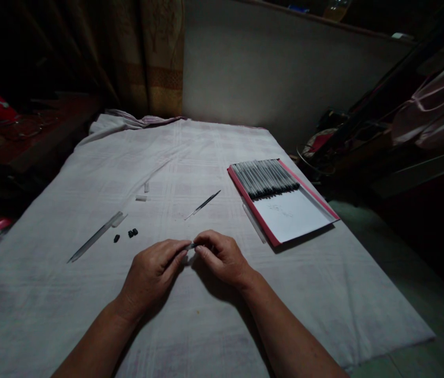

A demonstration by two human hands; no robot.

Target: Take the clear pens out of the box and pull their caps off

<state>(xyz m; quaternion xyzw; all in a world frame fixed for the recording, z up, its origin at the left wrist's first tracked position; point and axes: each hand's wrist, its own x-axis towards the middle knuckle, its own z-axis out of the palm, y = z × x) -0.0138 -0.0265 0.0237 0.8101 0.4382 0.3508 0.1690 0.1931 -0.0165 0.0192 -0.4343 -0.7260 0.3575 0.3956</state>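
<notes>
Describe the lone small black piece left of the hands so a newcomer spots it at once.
Start at the pale cloth and find the left hand. Beyond it, off to its left, three small black pieces lie near a long, slim grey stick. The lone piece is the leftmost, set apart, while the other two lie side by side.

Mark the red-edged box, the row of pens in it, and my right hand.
Red-edged box (294, 218): head view, on the bare white floor of the box.
Row of pens (264, 177): head view, on the clear barrels mid-row.
Right hand (225, 256): head view, on the back of the hand.
</notes>
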